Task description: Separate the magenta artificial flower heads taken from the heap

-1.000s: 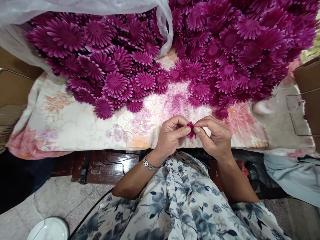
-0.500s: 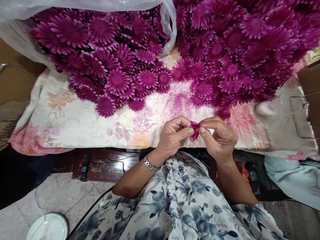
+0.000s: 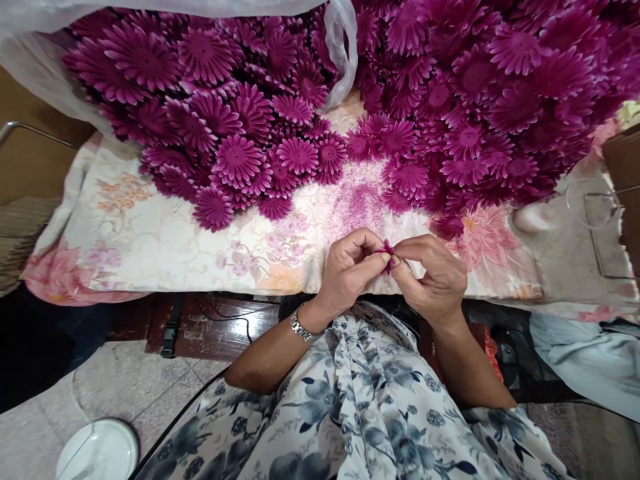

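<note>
My left hand (image 3: 350,270) and my right hand (image 3: 433,273) meet at the table's near edge, fingertips pinched together on one small magenta fabric flower (image 3: 388,257). Most of that flower is hidden between the fingers. A metal watch (image 3: 299,328) sits on my left wrist. Beyond the hands lies a big heap of magenta daisy-shaped flowers (image 3: 240,160), part of it spilling from a clear plastic bag (image 3: 340,47), and a second heap of flowers (image 3: 475,100) to the right.
A floral cloth (image 3: 150,233) covers the table, dusted with pink lint (image 3: 355,200) in the middle. A cardboard box (image 3: 623,180) stands at the right edge. On the floor at lower left is a white lid (image 3: 97,450). Grey fabric (image 3: 585,360) lies at the right.
The hands have squeezed closer together on the small flower, so less of it shows now. The view has shifted slightly; the heaps have not moved.
</note>
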### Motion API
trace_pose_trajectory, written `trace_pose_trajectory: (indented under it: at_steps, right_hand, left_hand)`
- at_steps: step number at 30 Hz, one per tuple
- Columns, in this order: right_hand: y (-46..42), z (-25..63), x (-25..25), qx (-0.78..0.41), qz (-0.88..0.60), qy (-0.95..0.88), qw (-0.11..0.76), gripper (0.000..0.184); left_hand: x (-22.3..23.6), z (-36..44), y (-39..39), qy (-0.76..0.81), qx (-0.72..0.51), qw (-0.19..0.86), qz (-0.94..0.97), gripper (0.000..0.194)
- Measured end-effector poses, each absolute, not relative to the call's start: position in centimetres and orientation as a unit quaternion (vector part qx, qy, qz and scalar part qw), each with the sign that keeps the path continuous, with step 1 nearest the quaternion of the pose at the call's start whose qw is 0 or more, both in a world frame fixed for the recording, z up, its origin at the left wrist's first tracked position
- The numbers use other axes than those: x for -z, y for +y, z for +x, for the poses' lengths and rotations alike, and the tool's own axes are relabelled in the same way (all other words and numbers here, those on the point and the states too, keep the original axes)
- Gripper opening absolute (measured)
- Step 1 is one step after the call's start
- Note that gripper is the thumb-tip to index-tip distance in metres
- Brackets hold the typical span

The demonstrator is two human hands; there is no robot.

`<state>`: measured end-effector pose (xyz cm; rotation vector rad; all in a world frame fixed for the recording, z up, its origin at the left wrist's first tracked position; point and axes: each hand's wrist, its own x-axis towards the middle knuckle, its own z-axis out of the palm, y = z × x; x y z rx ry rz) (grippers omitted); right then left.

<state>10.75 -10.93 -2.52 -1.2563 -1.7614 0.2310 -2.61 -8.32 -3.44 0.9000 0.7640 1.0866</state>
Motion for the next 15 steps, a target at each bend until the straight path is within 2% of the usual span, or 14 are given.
trace_pose_trajectory:
  at_steps: [5, 13, 15]
  right_hand:
    - [-11.0, 10.7, 2.7, -0.073, -0.512, -0.705, 0.485, 0.013]
    - [-10.7, 12.2, 3.4, -0.041, -0.586, -0.569, 0.575, 0.005]
    - [-10.3, 14.0, 3.5, 0.015, -0.613, -0.571, 0.546, 0.005]
  left_hand:
    - [3.6, -2.6, -8.4, 0.365, -0.485, 0.693, 0.388, 0.016]
    - [3.0, -2.6, -7.9, 0.405, -0.545, 0.687, 0.259, 0.016]
    - [3.0, -2.8, -7.8, 0.408, -0.544, 0.689, 0.249, 0.017]
